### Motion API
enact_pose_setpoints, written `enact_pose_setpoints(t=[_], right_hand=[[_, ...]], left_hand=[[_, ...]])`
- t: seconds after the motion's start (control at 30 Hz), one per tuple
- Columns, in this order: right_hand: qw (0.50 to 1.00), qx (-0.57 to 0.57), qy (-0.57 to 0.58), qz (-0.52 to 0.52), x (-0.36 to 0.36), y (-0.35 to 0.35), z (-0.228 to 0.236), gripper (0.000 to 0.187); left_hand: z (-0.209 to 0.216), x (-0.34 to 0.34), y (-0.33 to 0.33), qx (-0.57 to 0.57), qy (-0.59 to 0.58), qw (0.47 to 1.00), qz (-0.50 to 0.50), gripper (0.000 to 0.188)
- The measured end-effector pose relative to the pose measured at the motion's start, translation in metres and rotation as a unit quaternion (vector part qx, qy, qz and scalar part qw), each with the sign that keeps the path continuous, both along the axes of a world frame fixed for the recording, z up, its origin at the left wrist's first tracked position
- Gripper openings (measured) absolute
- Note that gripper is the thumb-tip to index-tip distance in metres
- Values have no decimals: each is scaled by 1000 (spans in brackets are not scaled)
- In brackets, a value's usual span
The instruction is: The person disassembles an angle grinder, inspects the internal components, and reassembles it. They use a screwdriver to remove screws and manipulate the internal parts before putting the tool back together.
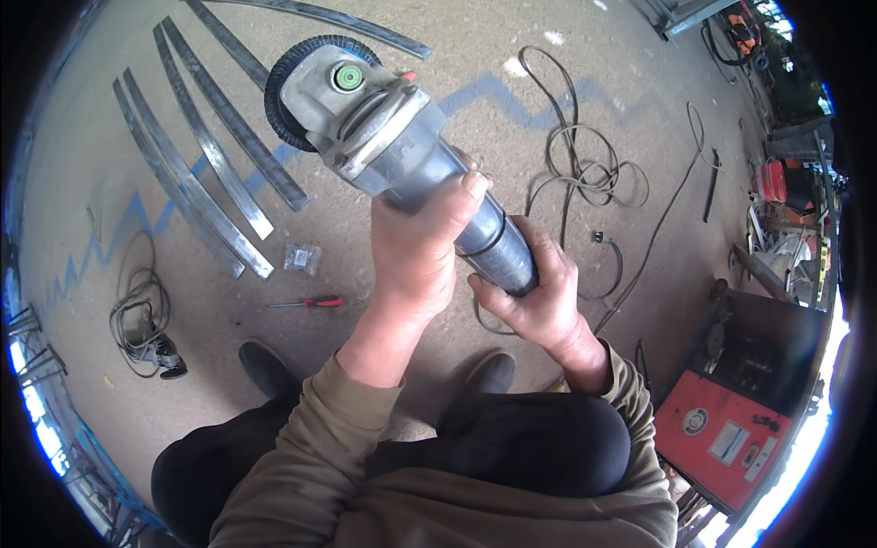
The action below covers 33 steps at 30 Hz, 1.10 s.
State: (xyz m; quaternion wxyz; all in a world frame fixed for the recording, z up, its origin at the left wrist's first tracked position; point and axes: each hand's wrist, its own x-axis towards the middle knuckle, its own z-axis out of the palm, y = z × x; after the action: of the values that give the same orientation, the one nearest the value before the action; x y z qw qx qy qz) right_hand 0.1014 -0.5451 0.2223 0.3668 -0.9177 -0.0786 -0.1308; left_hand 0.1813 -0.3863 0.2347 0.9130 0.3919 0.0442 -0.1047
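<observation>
I hold a grey angle grinder (402, 151) up in front of me, its black disc (292, 87) and guard pointing up and left, a green button on its head. My left hand (416, 251) wraps the middle of its body, thumb on top. The rear end of the body, where the black cable leaves it, sits in my right hand (534, 292). Both olive sleeves come in from the lower edge, above my dark trousers and black shoes.
Several curved flat metal strips (206, 155) lie on the concrete floor at upper left. A red-handled screwdriver (311, 302) and a small plastic bag (301, 258) lie near them. A coiled cable (137, 320) is at left, loose black cables (585, 169) at right, a red machine (722, 438) at lower right.
</observation>
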Motion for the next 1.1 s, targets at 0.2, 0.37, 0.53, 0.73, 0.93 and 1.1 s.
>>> enact_pose_setpoints(t=[0.2,0.37,0.53,0.73,0.93,1.1], right_hand=[[998,-37,-18,-41,1,8,1,73],[999,-17,16,-32,2,6,2,75],[997,-30,23,-62,5,17,-2,73],[966,124,227,-26,12,5,4,71],[758,493,428,27,14,-2,2,69],[789,478,386,-4,5,7,-1,81]], left_hand=[[1,0,-6,24,2,1000,20,43],[-4,2,-7,3,8,1000,29,39],[-7,1,-16,80,-20,993,88,36],[-11,10,-12,103,47,993,44,40],[-30,26,7,-19,102,989,-105,46],[-36,27,4,24,103,992,-67,45]])
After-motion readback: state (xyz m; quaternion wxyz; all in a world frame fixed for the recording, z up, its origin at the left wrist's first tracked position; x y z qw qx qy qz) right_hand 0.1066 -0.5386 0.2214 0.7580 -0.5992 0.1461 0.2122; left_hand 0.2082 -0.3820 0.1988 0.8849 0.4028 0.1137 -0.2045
